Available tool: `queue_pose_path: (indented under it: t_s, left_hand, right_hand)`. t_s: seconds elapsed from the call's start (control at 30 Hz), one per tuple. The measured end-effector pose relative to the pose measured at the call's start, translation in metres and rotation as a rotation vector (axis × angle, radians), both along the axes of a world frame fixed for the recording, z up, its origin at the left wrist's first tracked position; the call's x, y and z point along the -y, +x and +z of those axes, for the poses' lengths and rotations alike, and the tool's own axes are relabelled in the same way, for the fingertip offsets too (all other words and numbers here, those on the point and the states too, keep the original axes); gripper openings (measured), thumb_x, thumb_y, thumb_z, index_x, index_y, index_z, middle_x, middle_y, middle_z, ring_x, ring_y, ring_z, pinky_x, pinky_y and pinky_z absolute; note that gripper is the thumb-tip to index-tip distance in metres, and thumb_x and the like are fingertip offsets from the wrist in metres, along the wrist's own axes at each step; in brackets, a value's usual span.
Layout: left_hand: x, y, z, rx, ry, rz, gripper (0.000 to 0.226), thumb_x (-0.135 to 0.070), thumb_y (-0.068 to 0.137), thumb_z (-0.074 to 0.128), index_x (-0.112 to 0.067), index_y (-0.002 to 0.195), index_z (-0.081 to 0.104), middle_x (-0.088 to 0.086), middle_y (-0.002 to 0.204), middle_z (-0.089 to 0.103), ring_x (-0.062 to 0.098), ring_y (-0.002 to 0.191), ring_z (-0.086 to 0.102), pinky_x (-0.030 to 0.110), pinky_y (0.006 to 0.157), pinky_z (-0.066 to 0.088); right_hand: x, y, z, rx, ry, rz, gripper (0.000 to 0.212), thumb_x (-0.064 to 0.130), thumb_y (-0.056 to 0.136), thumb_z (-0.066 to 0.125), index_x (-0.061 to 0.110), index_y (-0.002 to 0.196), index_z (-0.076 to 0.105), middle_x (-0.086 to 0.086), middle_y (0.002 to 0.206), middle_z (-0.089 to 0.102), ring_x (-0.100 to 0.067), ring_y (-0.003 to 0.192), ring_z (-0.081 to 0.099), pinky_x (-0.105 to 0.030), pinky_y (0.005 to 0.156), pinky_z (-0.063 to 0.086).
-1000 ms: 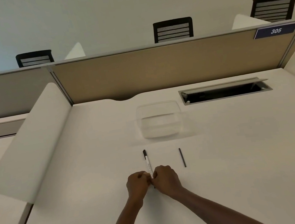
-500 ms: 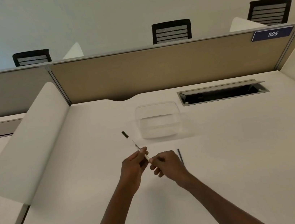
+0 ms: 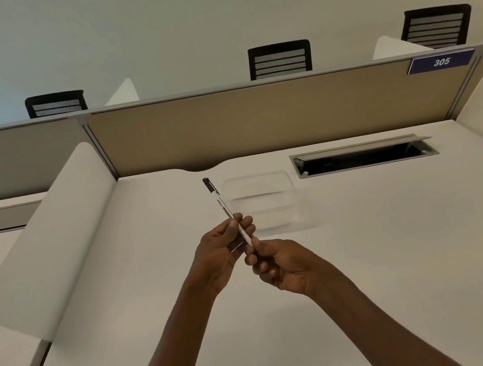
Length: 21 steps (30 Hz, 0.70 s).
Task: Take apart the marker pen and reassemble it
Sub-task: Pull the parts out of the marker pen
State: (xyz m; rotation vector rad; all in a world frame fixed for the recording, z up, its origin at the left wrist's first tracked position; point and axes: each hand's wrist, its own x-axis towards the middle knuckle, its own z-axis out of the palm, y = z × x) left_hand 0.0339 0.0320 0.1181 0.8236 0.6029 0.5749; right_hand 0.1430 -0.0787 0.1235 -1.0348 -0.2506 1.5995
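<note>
The marker pen (image 3: 220, 202) is a thin white barrel with printed text and a black cap at its far end. It is held up above the white desk (image 3: 384, 256), slanting away to the upper left. My left hand (image 3: 223, 249) grips the barrel near its middle between thumb and fingers. My right hand (image 3: 279, 262) pinches the pen's near end, which is hidden inside the fingers. The thin dark rod that lay on the desk earlier is out of sight behind my right hand.
A clear plastic container (image 3: 260, 200) sits on the desk just beyond the hands. A cable slot (image 3: 364, 157) with its lid raised lies at the back right. White curved dividers (image 3: 46, 241) flank the desk, and a tan partition (image 3: 256, 118) closes the back.
Both hands have lifted the pen off the desk and raised it, its capped end now slanting up to the left. The thin dark rod has gone out of sight behind my right hand.
</note>
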Motion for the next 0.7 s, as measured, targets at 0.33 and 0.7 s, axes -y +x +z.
queue_pose_path:
  t_s: [0.33,0.7]
  left_hand:
    - [0.029,0.029,0.019,-0.054,-0.019,0.402,0.013,-0.011,0.093,0.063,-0.002,0.092,0.073,0.008,0.079,0.075,0.022,0.085,0.073,0.036,0.081,0.061]
    - [0.009,0.016,0.022,0.094,0.002,0.144,0.023,-0.02,0.089,0.061,-0.006,0.105,0.07,0.007,0.097,0.077,0.021,0.096,0.074,0.028,0.071,0.059]
  right_hand:
    - [-0.013,-0.014,0.004,1.78,-0.136,-0.225,0.02,0.006,0.093,0.049,0.008,0.084,0.067,-0.008,0.078,0.069,-0.021,0.066,0.054,-0.025,0.059,0.03]
    - [-0.007,0.02,0.03,0.126,0.015,0.013,0.038,0.024,0.102,0.044,0.003,0.09,0.073,-0.004,0.071,0.066,-0.007,0.049,0.047,-0.015,0.04,0.033]
